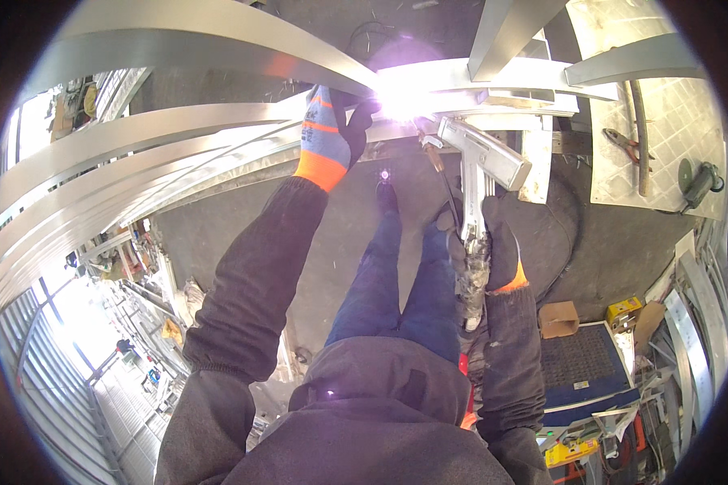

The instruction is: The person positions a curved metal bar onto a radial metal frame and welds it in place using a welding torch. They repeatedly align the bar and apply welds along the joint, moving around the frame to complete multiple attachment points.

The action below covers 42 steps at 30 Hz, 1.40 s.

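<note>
Dark jacket sleeves are seen nearest the lens, both forearms raised. Right hand is closed round the grip of a welding gun, its head just beside a bright arc on the metal frame. Left hand, gloved, is curled against a frame bar beside the arc. Welding is judged under way; finished seams cannot be told. A cardboard box sits on the floor, contents hidden.

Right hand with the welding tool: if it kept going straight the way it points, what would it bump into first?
Probably the metal frame, near the bright welding spark. The right hand aims the welding tool up at it. Depth is hard to judge.
</note>
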Each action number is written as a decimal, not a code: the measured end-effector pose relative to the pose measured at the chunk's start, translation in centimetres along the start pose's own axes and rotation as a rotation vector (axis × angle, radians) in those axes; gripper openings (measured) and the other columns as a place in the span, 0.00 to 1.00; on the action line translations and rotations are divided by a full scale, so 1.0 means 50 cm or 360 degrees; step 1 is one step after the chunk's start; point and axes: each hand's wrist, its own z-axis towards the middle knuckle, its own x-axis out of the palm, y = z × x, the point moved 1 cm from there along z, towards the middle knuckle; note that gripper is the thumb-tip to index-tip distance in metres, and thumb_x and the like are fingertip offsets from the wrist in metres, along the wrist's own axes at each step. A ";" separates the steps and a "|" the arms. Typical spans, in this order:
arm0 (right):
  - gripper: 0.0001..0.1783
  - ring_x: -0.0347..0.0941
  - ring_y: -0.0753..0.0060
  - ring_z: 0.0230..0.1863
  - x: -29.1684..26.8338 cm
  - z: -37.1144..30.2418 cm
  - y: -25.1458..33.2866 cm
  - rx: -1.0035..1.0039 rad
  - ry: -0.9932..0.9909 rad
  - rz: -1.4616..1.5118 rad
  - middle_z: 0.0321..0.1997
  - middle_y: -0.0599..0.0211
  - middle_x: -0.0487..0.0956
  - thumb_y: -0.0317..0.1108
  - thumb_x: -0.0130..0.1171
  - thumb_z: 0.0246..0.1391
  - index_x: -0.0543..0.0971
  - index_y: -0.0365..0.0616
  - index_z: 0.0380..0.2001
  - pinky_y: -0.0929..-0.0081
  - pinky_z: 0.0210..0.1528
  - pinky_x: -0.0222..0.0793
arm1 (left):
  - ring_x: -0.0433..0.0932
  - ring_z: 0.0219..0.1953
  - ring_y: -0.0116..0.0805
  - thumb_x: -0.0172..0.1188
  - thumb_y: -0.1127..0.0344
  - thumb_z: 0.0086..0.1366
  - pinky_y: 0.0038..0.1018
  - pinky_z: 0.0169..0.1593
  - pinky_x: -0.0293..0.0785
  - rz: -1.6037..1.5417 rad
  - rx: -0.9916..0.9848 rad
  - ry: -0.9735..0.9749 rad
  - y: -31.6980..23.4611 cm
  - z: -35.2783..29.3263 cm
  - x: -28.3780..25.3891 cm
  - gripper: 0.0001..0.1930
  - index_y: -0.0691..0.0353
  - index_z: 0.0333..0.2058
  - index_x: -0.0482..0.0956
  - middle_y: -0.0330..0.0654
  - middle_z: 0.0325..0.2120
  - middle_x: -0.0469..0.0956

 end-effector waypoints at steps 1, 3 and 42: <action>0.38 0.69 0.75 0.13 0.002 -0.011 -0.001 0.0001 -0.0059 -0.0048 0.20 0.62 0.78 0.70 0.49 0.67 0.79 0.43 0.50 0.79 0.15 0.68 | 0.82 0.41 0.47 0.67 0.80 0.58 0.40 0.48 0.77 0.0185 -0.0066 0.0085 -0.002 0.002 -0.008 0.17 0.65 0.46 0.75 0.47 0.37 0.83; 0.36 0.70 0.73 0.13 0.010 -0.039 -0.007 0.0032 -0.0162 -0.0132 0.18 0.62 0.77 0.70 0.50 0.66 0.79 0.44 0.48 0.77 0.15 0.67 | 0.82 0.41 0.50 0.65 0.80 0.60 0.41 0.51 0.76 -0.0080 -0.0057 0.0042 -0.020 -0.003 -0.012 0.15 0.66 0.46 0.75 0.49 0.39 0.81; 0.40 0.73 0.70 0.19 0.081 0.152 -0.195 0.0069 0.0303 0.0178 0.26 0.60 0.79 0.73 0.50 0.65 0.78 0.42 0.51 0.76 0.18 0.70 | 0.79 0.36 0.26 0.59 0.82 0.65 0.21 0.40 0.73 -0.1005 -0.0306 -0.0197 -0.006 -0.012 -0.331 0.14 0.68 0.49 0.74 0.42 0.37 0.82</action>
